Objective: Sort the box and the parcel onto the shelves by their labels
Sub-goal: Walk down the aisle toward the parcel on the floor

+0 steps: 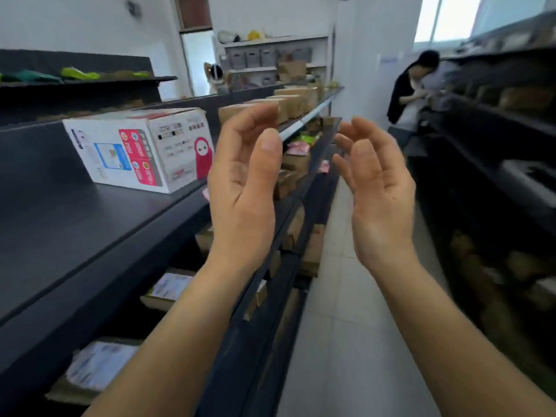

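A white box (141, 149) with pink and red print and a blue label lies on the dark shelf (75, 230) at my left. My left hand (243, 188) is raised just right of the box, palm turned inward, fingers curled and apart, holding nothing. My right hand (376, 188) faces it across a gap, also open with nothing in it. No parcel is in either hand.
Brown cartons (288, 103) line the shelf further down. Lower shelves hold flat parcels (102, 362) and small boxes. A tiled aisle (346, 326) runs ahead between two dark racks. A person (412, 94) stands at the right rack far down the aisle.
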`<state>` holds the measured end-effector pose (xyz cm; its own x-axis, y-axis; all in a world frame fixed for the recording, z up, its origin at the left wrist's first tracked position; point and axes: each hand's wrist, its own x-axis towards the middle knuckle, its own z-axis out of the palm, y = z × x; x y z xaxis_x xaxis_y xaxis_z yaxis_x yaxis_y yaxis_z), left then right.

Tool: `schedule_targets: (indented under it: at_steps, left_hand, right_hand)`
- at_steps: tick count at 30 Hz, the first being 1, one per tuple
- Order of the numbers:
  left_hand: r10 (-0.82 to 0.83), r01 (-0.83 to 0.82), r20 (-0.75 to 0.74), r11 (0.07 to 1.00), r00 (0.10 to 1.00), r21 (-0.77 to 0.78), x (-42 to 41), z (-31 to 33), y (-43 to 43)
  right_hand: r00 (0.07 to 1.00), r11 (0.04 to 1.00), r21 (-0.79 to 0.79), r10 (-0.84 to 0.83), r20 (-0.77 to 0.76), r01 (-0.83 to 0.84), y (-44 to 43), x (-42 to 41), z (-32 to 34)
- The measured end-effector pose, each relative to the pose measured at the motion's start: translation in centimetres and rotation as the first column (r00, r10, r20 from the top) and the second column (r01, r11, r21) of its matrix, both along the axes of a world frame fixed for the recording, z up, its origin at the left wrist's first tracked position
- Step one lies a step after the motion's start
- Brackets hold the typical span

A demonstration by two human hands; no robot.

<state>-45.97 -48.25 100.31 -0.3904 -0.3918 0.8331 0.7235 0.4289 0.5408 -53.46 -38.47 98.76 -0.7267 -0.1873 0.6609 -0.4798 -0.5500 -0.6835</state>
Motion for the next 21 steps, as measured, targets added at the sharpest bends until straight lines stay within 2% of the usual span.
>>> schedule_targets:
  at_steps: [6, 14, 21]
  left_hand:
    - [-0.223, 0.224, 0.038, 0.974, 0.974, -0.038, 2.2, -2.0, 9.9]
    - [-0.429, 0.431, 0.091, 0.902, 0.899, -0.006, 9.7, -6.5, 28.5]
    - [-0.54, 0.528, 0.223, 0.841, 0.812, 0.113, 15.6, -11.0, 38.9]
  right_hand:
    - [0.971, 0.97, 0.048, -0.238, -0.003, 0.238, 11.3, 5.1, -1.4]
    - [0.862, 0.849, 0.196, -0.506, 0.033, 0.491, 30.6, 15.3, -5.9]
    - [0.757, 0.757, 0.338, -0.633, 0.165, 0.559, 42.0, 22.4, -10.2]
